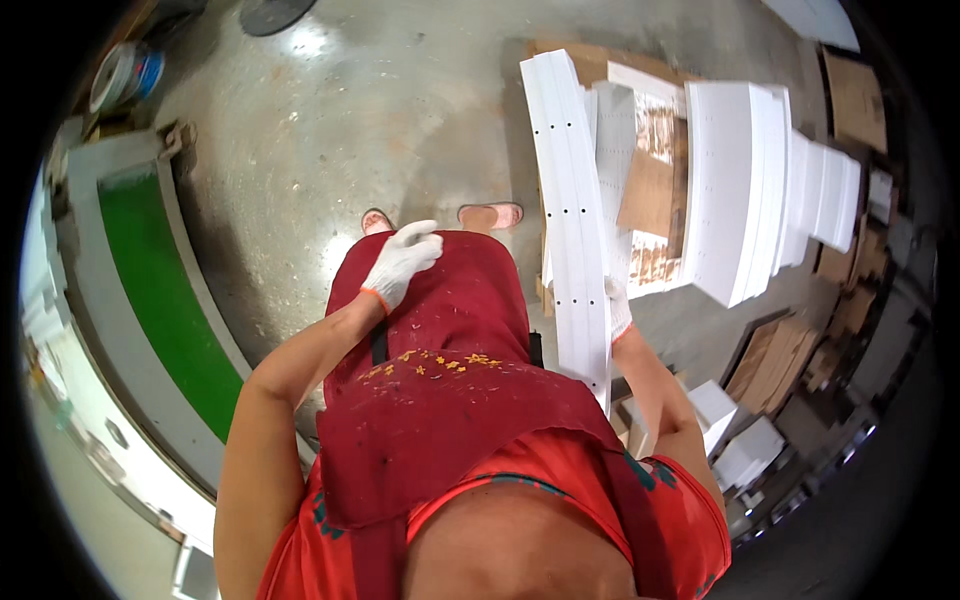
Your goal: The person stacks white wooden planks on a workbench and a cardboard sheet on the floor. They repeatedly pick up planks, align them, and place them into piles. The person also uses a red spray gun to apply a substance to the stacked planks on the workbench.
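Note:
My right hand (618,310), in a white knitted glove, grips the right edge of a long white board (572,235) with rows of small dark holes. Its fingers are partly hidden by the board, which slants upward along my right side and seems to be several strips lying together. In front of my red apron (430,330), my left hand (402,264) hovers in a white glove with an orange cuff. Nothing is in it, and its fingers are loosely stretched. To the right of the board rises a stack of white panels (728,190).
Cardboard pieces (648,192) lie among the panels. On the left runs a grey-framed bench with a green strip (165,290). A white bucket (118,78) stands at the upper left. Brown boards (770,360) and white boxes (748,452) sit at the lower right.

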Action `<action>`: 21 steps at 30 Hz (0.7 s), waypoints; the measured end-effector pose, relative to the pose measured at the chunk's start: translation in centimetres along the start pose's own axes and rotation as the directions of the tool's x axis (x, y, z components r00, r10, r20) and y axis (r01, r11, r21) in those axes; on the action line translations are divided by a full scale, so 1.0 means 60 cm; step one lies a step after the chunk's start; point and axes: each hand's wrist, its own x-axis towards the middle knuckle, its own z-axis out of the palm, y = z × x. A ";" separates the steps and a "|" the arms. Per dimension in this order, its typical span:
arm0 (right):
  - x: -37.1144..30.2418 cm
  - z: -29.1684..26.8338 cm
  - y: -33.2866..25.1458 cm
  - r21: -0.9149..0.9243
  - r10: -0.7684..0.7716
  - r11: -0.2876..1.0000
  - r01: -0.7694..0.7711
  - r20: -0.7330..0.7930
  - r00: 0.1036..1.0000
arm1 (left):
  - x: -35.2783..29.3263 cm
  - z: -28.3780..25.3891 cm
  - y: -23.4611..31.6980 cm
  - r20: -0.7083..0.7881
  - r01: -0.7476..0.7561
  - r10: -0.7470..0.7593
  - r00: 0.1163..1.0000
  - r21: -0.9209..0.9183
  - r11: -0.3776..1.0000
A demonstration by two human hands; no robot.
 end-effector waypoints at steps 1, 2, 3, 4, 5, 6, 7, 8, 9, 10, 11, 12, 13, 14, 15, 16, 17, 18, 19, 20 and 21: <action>0.017 0.027 0.008 -0.019 0.035 0.999 -0.034 0.040 0.999 | -0.025 -0.034 0.006 -0.059 -0.004 0.002 0.998 -0.031 1.000; 0.038 0.050 0.018 -0.036 0.075 0.997 -0.073 0.081 0.994 | -0.035 -0.081 -0.009 -0.085 -0.027 0.017 0.996 -0.120 0.992; 0.059 0.082 0.033 -0.051 0.124 0.992 -0.118 0.123 0.985 | -0.055 -0.124 -0.002 -0.066 -0.075 0.064 0.996 -0.196 0.978; 0.073 0.114 0.049 -0.073 0.177 0.983 -0.167 0.152 0.972 | -0.081 -0.156 -0.001 -0.143 -0.114 0.082 0.986 -0.232 0.966; 0.094 0.157 0.063 -0.102 0.236 0.970 -0.220 0.190 0.953 | -0.121 -0.180 0.027 -0.229 -0.164 0.104 0.968 -0.264 0.950; 0.124 0.204 0.074 -0.139 0.309 0.949 -0.283 0.232 0.922 | -0.151 -0.210 0.044 -0.307 -0.210 0.112 0.945 -0.308 0.928; 0.130 0.248 0.086 -0.135 0.306 0.947 -0.293 0.090 0.948 | -0.168 -0.232 0.045 -0.272 -0.235 0.147 0.951 -0.326 0.916; 0.139 0.288 0.105 -0.144 0.320 0.936 -0.322 -0.035 0.947 | -0.179 -0.263 0.038 -0.273 -0.279 0.191 0.943 -0.336 0.899; 0.151 0.320 0.120 -0.091 0.318 0.939 -0.331 -0.135 0.939 | -0.184 -0.306 0.043 -0.284 -0.335 0.247 0.926 -0.324 0.885; 0.161 0.344 0.131 -0.111 0.395 0.910 -0.399 -0.053 0.917 | -0.165 -0.343 0.007 -0.255 -0.480 0.453 0.854 -0.050 0.876; 0.173 0.349 0.138 -0.256 0.402 0.893 -0.369 0.087 0.912 | -0.178 -0.344 0.032 -0.246 -0.422 0.365 0.898 -0.242 0.874; 0.178 0.380 0.146 -0.280 0.357 0.885 -0.372 -0.104 0.928 | -0.188 -0.346 0.057 -0.234 -0.349 0.271 0.934 -0.426 0.835; 0.200 0.394 0.145 -0.442 0.397 0.830 -0.339 0.042 0.917 | -0.221 -0.336 0.104 -0.290 -0.376 0.325 0.900 -0.143 0.915; 0.222 0.412 0.143 -0.489 0.483 0.782 -0.386 0.084 0.872 | -0.196 -0.352 0.086 -0.214 -0.468 0.433 0.876 -0.155 0.870; 0.245 0.416 0.130 -0.572 0.492 0.724 -0.384 0.039 0.869 | -0.186 -0.351 0.094 -0.200 -0.490 0.454 0.868 -0.207 0.847; 0.268 0.423 0.117 -0.650 0.498 0.656 -0.383 -0.009 0.867 | -0.176 -0.350 0.102 -0.183 -0.510 0.476 0.860 -0.264 0.819; 0.299 0.423 0.099 -0.757 0.414 0.549 -0.355 -0.123 0.902 | -0.194 -0.332 0.132 -0.237 -0.471 0.408 0.881 -0.373 0.800; 0.332 0.444 0.095 -0.772 0.425 0.518 -0.367 -0.140 0.894 | -0.192 -0.331 0.141 -0.228 -0.507 0.455 0.861 -0.447 0.737; 0.359 0.470 0.086 -0.788 0.438 0.479 -0.387 -0.167 0.883 | -0.196 -0.324 0.145 -0.271 -0.500 0.420 0.866 -0.508 0.701; 0.375 0.509 0.091 -0.717 0.546 0.529 -0.453 -0.121 0.829 | -0.202 -0.322 0.163 -0.269 -0.497 0.418 0.867 -0.496 0.712; 0.395 0.540 0.095 -0.644 0.648 0.551 -0.531 -0.071 0.759 | -0.211 -0.321 0.175 -0.275 -0.497 0.414 0.868 -0.490 0.716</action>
